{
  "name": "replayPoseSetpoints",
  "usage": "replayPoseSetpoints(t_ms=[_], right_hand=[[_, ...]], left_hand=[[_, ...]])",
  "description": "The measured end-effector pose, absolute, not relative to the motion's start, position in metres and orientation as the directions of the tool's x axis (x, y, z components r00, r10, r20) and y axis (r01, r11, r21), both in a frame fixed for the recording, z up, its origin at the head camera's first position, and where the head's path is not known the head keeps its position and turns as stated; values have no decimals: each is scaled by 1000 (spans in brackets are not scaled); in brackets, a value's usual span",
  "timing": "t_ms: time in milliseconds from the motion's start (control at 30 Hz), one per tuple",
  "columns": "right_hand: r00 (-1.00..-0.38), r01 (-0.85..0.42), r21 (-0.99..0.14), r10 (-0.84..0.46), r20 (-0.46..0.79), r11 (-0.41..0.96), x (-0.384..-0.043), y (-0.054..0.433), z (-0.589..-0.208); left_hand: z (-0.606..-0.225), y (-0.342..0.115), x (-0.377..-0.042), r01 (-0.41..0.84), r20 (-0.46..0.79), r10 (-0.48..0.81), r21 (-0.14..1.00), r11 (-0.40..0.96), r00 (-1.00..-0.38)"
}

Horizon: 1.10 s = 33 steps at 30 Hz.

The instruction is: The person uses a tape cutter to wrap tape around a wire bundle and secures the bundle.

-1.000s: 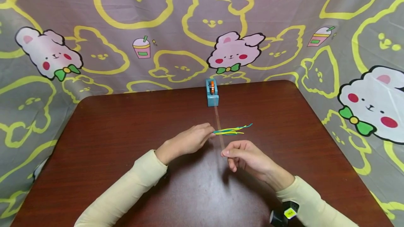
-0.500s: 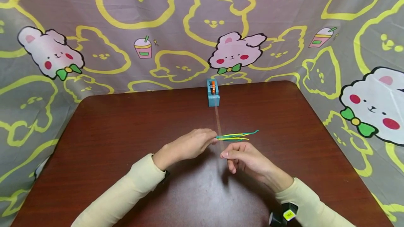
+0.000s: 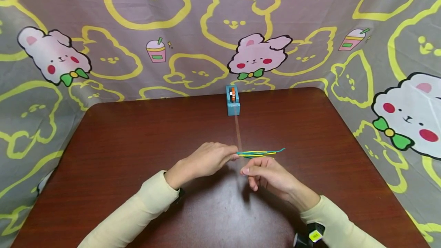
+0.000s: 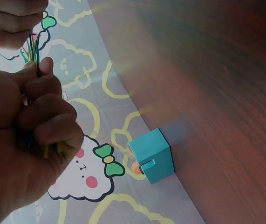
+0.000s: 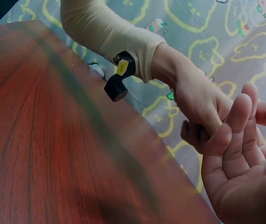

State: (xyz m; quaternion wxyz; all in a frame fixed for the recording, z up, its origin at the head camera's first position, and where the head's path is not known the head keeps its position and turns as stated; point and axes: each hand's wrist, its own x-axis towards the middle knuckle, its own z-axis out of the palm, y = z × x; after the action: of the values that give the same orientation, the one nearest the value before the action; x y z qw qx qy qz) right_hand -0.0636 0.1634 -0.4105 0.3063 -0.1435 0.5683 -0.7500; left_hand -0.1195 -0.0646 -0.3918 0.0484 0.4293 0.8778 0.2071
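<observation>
My left hand (image 3: pixel 210 160) grips a bundle of thin yellow and teal wire-like strands (image 3: pixel 258 152), whose loose ends stick out to the right. In the left wrist view, fingers curl round the strands (image 4: pixel 33 49). Between thumb and forefinger my right hand (image 3: pixel 272 174) pinches the near end of a clear tape strip (image 3: pixel 237 127). That strip runs taut from a blue tape dispenser (image 3: pixel 233 109) at the back of the table. The strands overlap the strip in the head view, just beyond the right fingertips. The right wrist view shows both hands close together, with the strands hidden.
The dark brown wooden table (image 3: pixel 138 129) has rounded back corners. A curtain (image 3: pixel 193 10) printed with cartoon rabbits hangs behind it and along the sides. Black wrist cameras, one plainly seen on the right wrist (image 3: pixel 315 232), sit under the cream sleeves.
My left hand has brought the strands slightly toward me and to the right, farther down along the tape strip. The right hand stays nearly still, pinching the tape end.
</observation>
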Motion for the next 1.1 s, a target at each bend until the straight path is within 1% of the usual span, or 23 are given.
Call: replayPoseSetpoints(t_ms=[133, 267, 433, 733, 867, 1100], right_hand=[[-767, 299, -940, -627, -136, -162, -64, 164, -412], [-763, 300, -940, -633, -133, -164, -63, 164, -414], [-762, 300, -939, -634, -130, -168, -63, 164, -415], [-767, 307, -939, -624, -148, -154, -62, 165, -417], [-771, 309, -939, -617, -154, -152, -61, 165, -420], [-774, 325, -936, -608, -179, -138, -62, 166, -425]], left_hand=[[-392, -66, -118, 723, 82, 777, 437, 535, -624], [-393, -67, -116, 714, 64, 773, 437, 548, -632], [-393, -68, -113, 683, 33, 751, 443, 580, -659], [-393, -66, -113, 607, 15, 706, 523, 598, -708], [-394, -66, -113, 594, 6, 706, 546, 591, -708], [-393, -66, -112, 608, 6, 717, 536, 586, -697]])
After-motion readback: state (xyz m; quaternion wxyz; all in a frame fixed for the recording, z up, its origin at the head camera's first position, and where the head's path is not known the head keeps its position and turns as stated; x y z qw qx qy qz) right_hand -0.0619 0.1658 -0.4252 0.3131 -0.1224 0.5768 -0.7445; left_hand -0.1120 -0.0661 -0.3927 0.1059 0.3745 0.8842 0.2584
